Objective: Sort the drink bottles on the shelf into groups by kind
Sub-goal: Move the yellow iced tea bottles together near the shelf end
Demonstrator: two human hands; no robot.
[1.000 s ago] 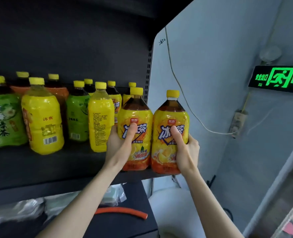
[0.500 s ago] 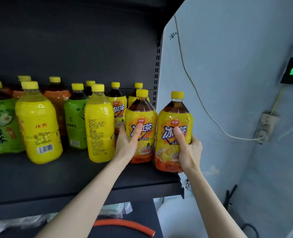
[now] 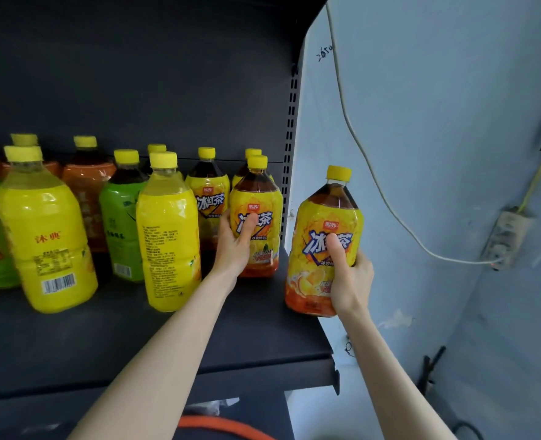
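My left hand (image 3: 236,246) grips an iced black tea bottle (image 3: 259,198) standing near the right end of the dark shelf (image 3: 136,338). My right hand (image 3: 347,274) holds a second iced black tea bottle (image 3: 323,214) at the shelf's right front edge, partly past the side panel. Two more iced tea bottles (image 3: 209,192) stand behind. To the left are two plain yellow juice bottles (image 3: 167,239) (image 3: 45,236), green tea bottles (image 3: 121,223) and orange-labelled bottles (image 3: 86,185). All have yellow caps.
The shelf's perforated upright (image 3: 290,128) and a pale wall (image 3: 437,154) bound the right side. A white cable (image 3: 358,138) runs down the wall to a socket box (image 3: 505,236). An orange hose (image 3: 228,427) lies on the lower level.
My left hand has pushed its iced tea bottle deeper onto the shelf. My right hand's bottle now sits apart from it, further right at the shelf's edge. My view has moved closer.
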